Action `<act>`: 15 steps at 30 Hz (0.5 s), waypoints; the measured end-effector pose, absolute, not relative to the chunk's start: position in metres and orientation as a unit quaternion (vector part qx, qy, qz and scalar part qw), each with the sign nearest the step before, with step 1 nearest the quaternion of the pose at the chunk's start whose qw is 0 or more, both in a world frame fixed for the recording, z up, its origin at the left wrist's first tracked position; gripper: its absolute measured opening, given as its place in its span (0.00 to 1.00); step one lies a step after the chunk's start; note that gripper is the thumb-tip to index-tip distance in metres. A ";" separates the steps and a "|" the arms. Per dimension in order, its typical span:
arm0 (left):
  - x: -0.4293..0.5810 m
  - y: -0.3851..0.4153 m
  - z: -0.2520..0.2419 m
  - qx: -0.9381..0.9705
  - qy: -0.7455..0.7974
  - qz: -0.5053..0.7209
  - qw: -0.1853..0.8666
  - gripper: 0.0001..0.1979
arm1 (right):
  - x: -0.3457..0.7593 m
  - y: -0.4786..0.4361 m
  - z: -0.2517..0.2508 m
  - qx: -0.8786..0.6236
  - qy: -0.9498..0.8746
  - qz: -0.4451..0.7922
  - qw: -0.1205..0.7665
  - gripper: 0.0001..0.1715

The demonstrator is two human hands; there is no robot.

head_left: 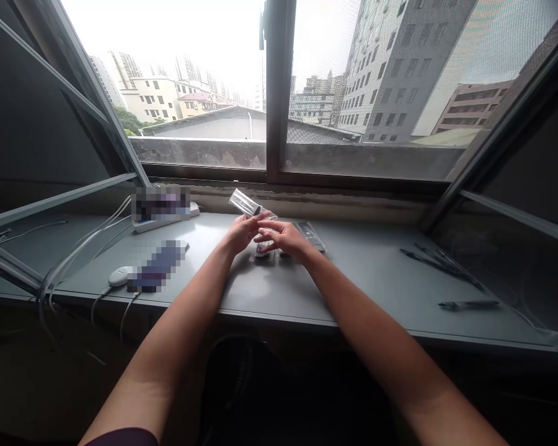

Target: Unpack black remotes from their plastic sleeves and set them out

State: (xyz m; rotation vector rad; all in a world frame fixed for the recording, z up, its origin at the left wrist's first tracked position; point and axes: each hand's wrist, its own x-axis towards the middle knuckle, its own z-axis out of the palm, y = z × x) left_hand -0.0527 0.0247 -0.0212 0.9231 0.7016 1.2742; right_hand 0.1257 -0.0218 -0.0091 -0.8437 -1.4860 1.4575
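Fig. 1. The person's own arms and hands, seen from a head-worn camera.

Both the left forearm (167, 337) and the right forearm (376, 328) are bare, long, smooth tapering forms that narrow towards the wrist, and each ends in an ungloved hand: the left hand (246, 232) and the right hand (283, 238), with slim fingers and no covering over the skin. The only garment in frame is a dark purple sleeve (121, 438) on the upper left arm – a plain, smooth-looking fabric with a curved hem, cut off by the lower edge of the picture – its weave and stitching too dark to make out.
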 end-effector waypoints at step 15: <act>-0.058 0.031 -0.018 0.248 0.323 0.623 0.668 0.07 | 0.127 -0.022 -0.010 -0.353 -0.621 0.537 0.449 0.26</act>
